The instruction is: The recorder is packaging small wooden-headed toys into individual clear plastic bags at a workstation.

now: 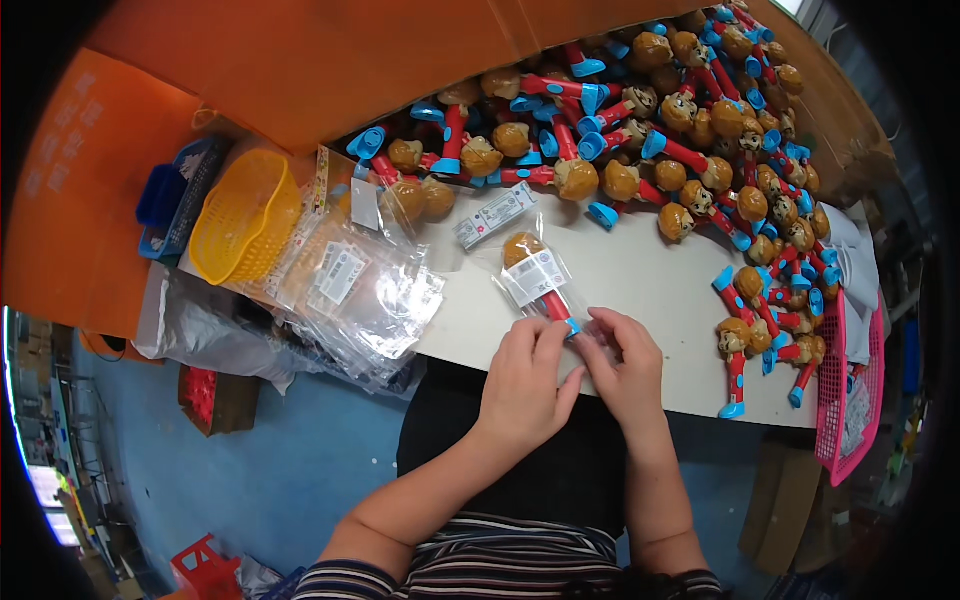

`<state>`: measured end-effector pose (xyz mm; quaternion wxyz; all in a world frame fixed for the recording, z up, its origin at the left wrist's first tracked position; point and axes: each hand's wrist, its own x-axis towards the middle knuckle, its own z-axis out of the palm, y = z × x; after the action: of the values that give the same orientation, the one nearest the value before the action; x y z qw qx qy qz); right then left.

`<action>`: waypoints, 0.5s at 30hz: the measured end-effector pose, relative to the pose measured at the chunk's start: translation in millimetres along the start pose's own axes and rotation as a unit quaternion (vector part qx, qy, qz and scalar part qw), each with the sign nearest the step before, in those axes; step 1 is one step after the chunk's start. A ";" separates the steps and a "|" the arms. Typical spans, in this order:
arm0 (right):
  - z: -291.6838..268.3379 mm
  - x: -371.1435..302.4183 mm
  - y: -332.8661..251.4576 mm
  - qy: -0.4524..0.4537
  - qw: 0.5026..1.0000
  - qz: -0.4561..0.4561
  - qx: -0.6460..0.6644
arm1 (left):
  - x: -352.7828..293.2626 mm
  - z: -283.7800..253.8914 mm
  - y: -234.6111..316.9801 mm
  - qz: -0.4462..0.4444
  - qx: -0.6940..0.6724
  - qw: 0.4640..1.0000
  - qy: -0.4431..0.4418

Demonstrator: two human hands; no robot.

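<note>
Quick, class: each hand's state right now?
Left hand: fingers bent, at the near end of the bagged toy; grip unclear.
Right hand: fingers bent, at the same end; grip unclear.

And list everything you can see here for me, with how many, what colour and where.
Bagged toy: one, brown, red and blue, mid-table
Loose toys: too many to count, same colours, far and right parts of table
Packet: one, whitish, beyond bagged toy
Clear bags: many, transparent, table's left
Yellow basket: one, left
Blue bins: at least two, far left
Pink basket: one, table's right edge
Orange panels: at least two, far side and left
Table: one, pale, centre
Box: one, brown, red contents, lower left
Floor: blue, below
Left hand: one, bare, at bagged toy's near end
Right hand: one, bare, same end
</note>
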<state>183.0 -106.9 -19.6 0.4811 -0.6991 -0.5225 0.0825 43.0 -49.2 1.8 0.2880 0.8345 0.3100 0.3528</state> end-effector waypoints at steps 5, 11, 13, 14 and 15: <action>2.4 5.8 -2.1 -0.006 1.000 0.017 -0.022 | -5.2 1.5 -10.6 0.000 0.051 0.998 0.026; 2.4 8.8 -7.7 -0.026 0.998 0.059 -0.017 | -6.8 -6.9 -18.0 0.043 0.042 0.997 0.042; -6.1 5.7 -16.3 -0.043 0.996 0.074 -0.005 | -7.4 -12.1 -15.8 0.053 0.069 0.993 0.083; -14.0 2.8 -22.1 -0.071 0.985 0.150 0.055 | -7.5 -14.3 -13.0 0.050 0.069 0.993 0.081; -20.0 1.3 -25.3 -0.097 0.962 0.226 0.115 | -7.3 -16.2 -10.2 0.066 0.092 0.990 0.088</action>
<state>179.4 -117.8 10.6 0.4742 -0.7278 -0.3818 0.3157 23.3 -43.6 1.1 0.1573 0.8422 0.3091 0.4128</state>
